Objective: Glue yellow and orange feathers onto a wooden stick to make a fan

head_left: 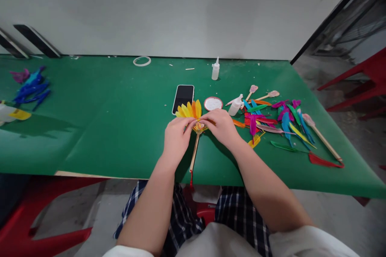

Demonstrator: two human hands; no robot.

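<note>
In front of me a small fan of yellow and orange feathers (189, 109) is fixed to a wooden stick (194, 153) with a red tassel (191, 178) at its lower end. My left hand (178, 134) pinches the feathers' base from the left. From the right, my right hand (220, 126) meets it with thumb and finger closed at the same base; a feather seems to be between them. The fingertips hide part of the join. A dark-screened phone (183, 98) lies just behind the fan.
A round white lid with a red rim (213, 103) and a small glue bottle (235, 105) lie right of the phone. Another bottle (215, 69) stands farther back. Loose coloured feathers (265, 122) and wooden sticks (322, 138) spread on the right; blue feathers (31, 88) lie far left.
</note>
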